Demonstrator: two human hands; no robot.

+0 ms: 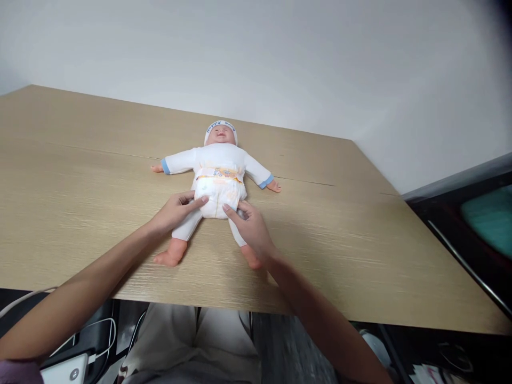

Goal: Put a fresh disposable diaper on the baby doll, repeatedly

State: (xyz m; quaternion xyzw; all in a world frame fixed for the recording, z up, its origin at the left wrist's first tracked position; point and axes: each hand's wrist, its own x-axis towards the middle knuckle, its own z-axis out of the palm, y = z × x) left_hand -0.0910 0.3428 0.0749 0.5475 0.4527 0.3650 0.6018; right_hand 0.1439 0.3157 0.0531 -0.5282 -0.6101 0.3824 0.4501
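Observation:
A baby doll (pixel 218 160) in a white suit and white cap lies on its back on the wooden table (pixel 80 176), head away from me, arms spread. It wears a white diaper (pixel 218 194) with a printed orange waistband. My left hand (pixel 176 210) rests on the diaper's left lower edge, fingertips pressing near the doll's hip. On the other side my right hand (pixel 250 226) touches the diaper's lower right edge, over the doll's thigh. Neither hand encloses anything; the fingers lie bent against the diaper.
The light wood table reaches to a white wall behind. A dark surface with a teal object (pixel 490 218) lies at the right. Below the table's front edge are my lap, white cables (pixel 100 336) and a white device (pixel 66 370).

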